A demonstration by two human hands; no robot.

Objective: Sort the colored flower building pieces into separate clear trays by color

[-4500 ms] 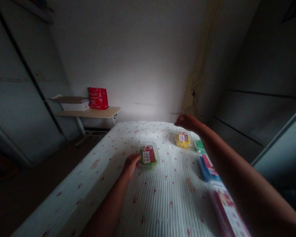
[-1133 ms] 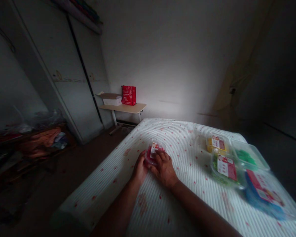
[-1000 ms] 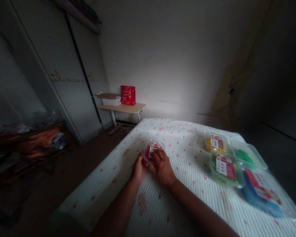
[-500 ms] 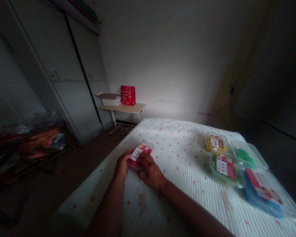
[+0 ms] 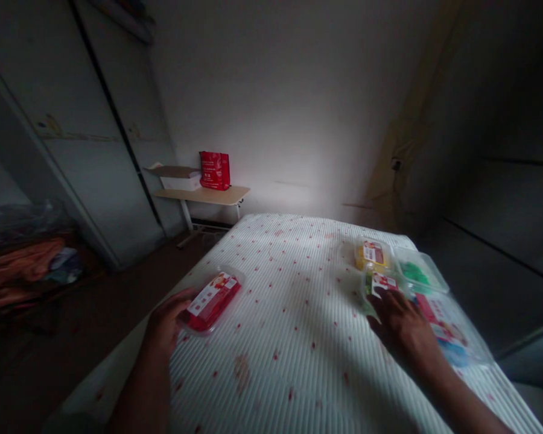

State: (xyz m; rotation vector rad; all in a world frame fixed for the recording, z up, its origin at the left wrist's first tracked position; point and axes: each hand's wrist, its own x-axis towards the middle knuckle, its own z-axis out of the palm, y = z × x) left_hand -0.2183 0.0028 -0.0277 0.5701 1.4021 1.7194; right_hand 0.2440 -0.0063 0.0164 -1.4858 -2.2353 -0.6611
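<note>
My left hand [image 5: 166,320] grips the near left end of a clear plastic box [image 5: 213,301] with red contents and a white-and-red label. This box rests on the bed's striped cover [image 5: 280,355]. Over on the right, my right hand [image 5: 400,319] reaches above a clear box with green contents [image 5: 370,283], fingers spread and partly hiding it. Whether those fingers touch its lid I cannot tell. Behind it sits a clear box with yellow contents [image 5: 371,253]. Beside these are a box with bright green contents [image 5: 419,271] and one with blue contents [image 5: 455,349].
A small table [image 5: 226,196] beyond the bed carries a red bag [image 5: 215,170] and a white carton [image 5: 181,181]. Sliding wardrobe doors [image 5: 85,181] stand at left, near a low heap of cloth and plastic [image 5: 31,265]. A wall socket [image 5: 396,164] is at right.
My right hand has left the red-filled box and moved right to the green-filled one. My left hand stays at the red-filled box, which appears further left as the view turned right.
</note>
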